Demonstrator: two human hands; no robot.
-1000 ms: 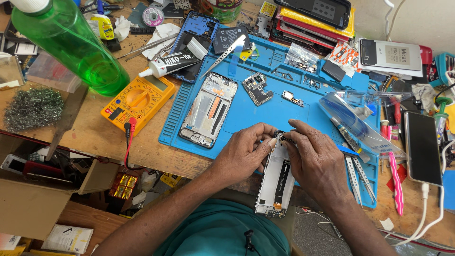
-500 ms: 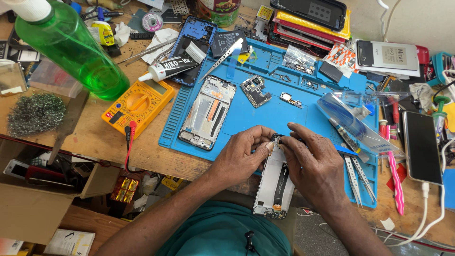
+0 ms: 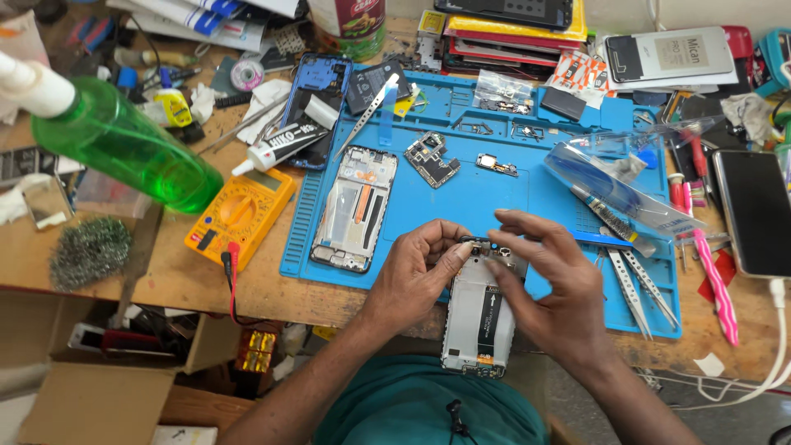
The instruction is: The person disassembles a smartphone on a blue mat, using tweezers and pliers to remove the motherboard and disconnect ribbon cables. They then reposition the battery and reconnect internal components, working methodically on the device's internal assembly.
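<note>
Both hands hold an opened phone frame (image 3: 482, 317) at its top end, over the near edge of the blue work mat (image 3: 511, 194). I note my left hand (image 3: 416, 276) pinching the upper left corner, thumb pressed to the top edge. My right hand (image 3: 552, 284) grips the right side, fingers spread, index finger on the small parts at the top. The frame's lower end overhangs the table toward my lap. A second phone frame (image 3: 354, 208) lies on the mat to the left, tweezers (image 3: 638, 284) to the right.
</note>
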